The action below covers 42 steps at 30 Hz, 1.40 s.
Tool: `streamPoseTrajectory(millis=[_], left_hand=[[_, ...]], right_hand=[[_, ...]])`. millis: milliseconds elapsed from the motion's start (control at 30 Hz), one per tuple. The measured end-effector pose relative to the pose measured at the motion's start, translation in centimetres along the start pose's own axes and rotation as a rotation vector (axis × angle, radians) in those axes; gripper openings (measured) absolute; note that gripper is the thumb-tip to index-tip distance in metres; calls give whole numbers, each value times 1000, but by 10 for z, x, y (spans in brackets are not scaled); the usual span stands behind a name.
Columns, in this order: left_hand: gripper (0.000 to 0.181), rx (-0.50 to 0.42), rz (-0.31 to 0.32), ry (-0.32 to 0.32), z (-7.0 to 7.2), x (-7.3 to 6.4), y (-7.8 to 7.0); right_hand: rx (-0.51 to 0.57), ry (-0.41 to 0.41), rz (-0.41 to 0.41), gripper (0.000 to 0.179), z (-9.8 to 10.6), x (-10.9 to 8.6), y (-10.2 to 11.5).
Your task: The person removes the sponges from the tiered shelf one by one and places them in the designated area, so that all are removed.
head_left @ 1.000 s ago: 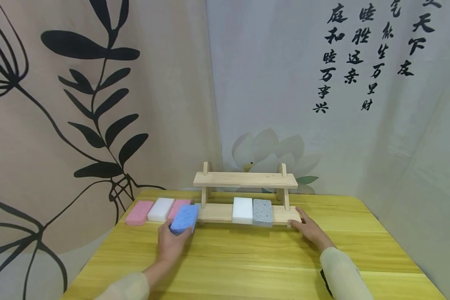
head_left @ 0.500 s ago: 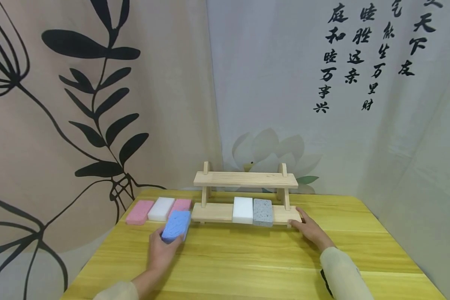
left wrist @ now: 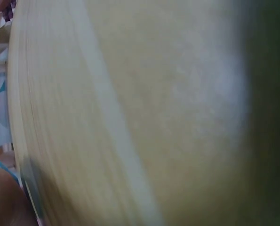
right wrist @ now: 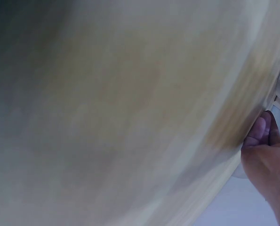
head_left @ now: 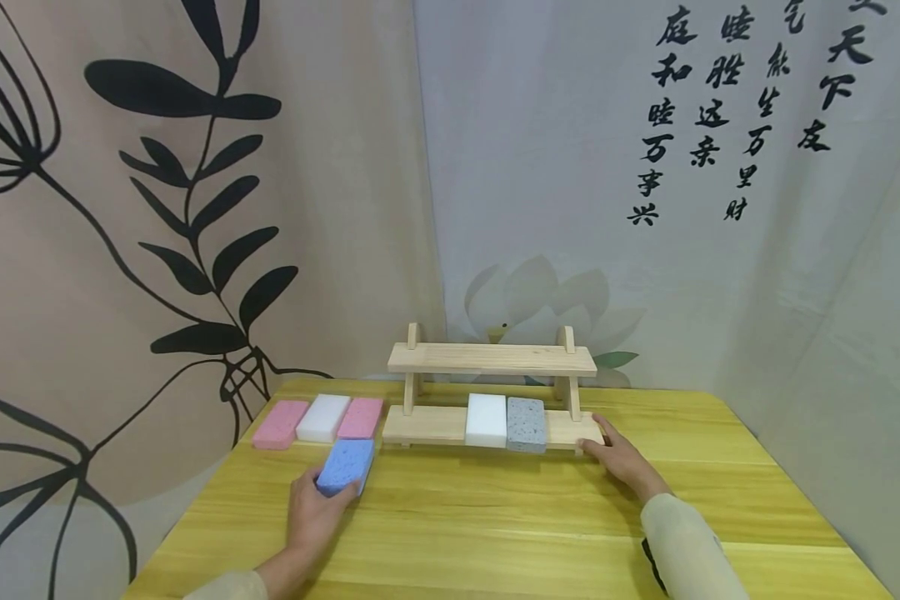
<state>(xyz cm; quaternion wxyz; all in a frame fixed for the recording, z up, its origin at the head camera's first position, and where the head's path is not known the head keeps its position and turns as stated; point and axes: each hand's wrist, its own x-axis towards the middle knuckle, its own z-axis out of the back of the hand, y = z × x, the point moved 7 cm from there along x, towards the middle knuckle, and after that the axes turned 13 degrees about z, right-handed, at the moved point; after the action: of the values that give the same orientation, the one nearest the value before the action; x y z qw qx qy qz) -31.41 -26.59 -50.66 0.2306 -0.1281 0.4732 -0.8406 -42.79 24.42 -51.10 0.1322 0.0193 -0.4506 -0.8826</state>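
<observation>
My left hand (head_left: 313, 515) holds a blue sponge (head_left: 347, 465) between thumb and fingers, low over the table in front of the row of sponges. In the left wrist view only part of this hand (left wrist: 5, 200) shows at the lower left corner. My right hand (head_left: 624, 460) grips the right end of the lower board of a two-tier wooden shelf (head_left: 431, 425), thumb at the front edge. On that board lie a white sponge (head_left: 486, 421) and a speckled grey sponge (head_left: 526, 425), side by side. The upper board (head_left: 491, 359) bears nothing.
Left of the shelf, a pink sponge (head_left: 281, 425), a white sponge (head_left: 322, 418) and another pink sponge (head_left: 361, 417) lie in a row on the wooden table (head_left: 510, 525). A printed curtain (head_left: 345, 208) hangs close behind the table.
My left hand has drawn the blue sponge left and toward me, away from the shelf's left end, uncovering the nearer pink sponge. The right hand stays on the shelf.
</observation>
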Motion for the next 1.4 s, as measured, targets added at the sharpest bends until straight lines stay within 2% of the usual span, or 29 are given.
streamPoseTrajectory(millis=[533, 867, 1133, 1400], left_hand=[[80, 50, -10, -16, 2, 1, 4], [80, 58, -21, -20, 8, 2, -6], [79, -24, 1, 8, 8, 8, -19], [78, -141, -11, 59, -3, 12, -36]], right_hand=[[24, -1, -2, 88, -1, 1, -1], [13, 0, -9, 87, 0, 0, 0], [11, -3, -7, 88, 0, -1, -1], [14, -1, -5, 88, -1, -1, 2]])
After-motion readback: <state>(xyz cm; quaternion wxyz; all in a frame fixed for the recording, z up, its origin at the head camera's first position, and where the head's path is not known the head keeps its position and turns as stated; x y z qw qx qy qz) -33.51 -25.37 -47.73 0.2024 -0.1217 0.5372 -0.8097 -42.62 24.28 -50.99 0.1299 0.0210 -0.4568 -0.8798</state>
